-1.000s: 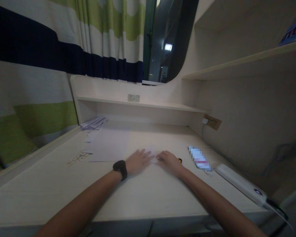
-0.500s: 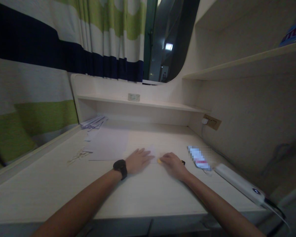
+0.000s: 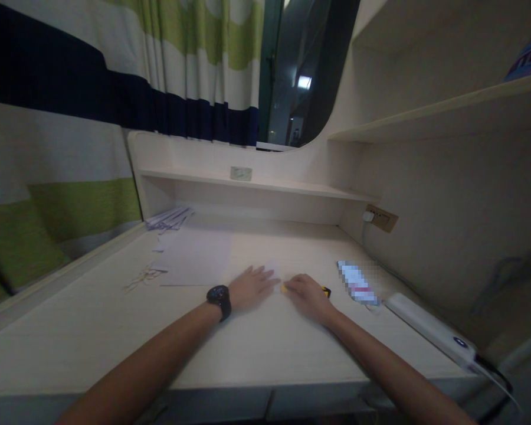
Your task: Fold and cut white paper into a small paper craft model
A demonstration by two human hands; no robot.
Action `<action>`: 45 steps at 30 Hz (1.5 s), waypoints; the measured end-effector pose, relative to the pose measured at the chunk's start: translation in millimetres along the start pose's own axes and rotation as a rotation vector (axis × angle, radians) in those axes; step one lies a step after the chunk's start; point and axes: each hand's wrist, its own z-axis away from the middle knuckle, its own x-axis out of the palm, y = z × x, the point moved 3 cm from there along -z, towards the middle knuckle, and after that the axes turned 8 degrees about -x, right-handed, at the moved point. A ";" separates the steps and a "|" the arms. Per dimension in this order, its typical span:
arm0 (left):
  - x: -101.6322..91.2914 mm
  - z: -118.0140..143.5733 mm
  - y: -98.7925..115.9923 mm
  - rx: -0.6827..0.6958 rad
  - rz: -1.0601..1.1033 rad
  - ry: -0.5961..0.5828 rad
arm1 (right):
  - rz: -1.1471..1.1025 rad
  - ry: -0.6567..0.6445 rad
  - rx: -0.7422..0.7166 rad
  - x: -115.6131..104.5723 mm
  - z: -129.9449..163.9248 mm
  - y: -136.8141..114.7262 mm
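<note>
My left hand [image 3: 250, 287], with a black watch on its wrist, lies flat with spread fingers on a white sheet of paper [image 3: 203, 260] spread over the pale desk [image 3: 92, 330]. My right hand [image 3: 307, 295] rests just to its right with the fingers curled over a small yellow and black tool [image 3: 285, 288]. A yellow tip of the tool shows at the fingertips and a dark end pokes out behind the hand. What kind of tool it is cannot be made out in the dim light.
A blurred flat item [image 3: 357, 282] lies right of my right hand, then a white power bank [image 3: 429, 327] with a cable. Paper strips [image 3: 144, 275] and a stack of papers [image 3: 170, 218] sit at the left. A low shelf [image 3: 256, 184] and wall socket [image 3: 382, 218] stand behind.
My right hand has shifted slightly, and the yellow tip of the tool now shows at its fingertips. The left hand has stayed flat on the paper.
</note>
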 end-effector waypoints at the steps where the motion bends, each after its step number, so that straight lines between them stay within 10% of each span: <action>1: 0.5 -0.1 0.2 -0.002 -0.011 0.000 | 0.000 -0.004 -0.007 -0.1 -0.1 -0.8; 29: -1.0 4.3 2.8 -0.028 -0.048 0.019 | -0.001 -0.066 -0.197 -8.4 5.1 -19.3; 45: 0.7 3.9 1.6 -0.022 -0.051 0.038 | 0.108 -0.041 0.031 2.5 3.1 -9.7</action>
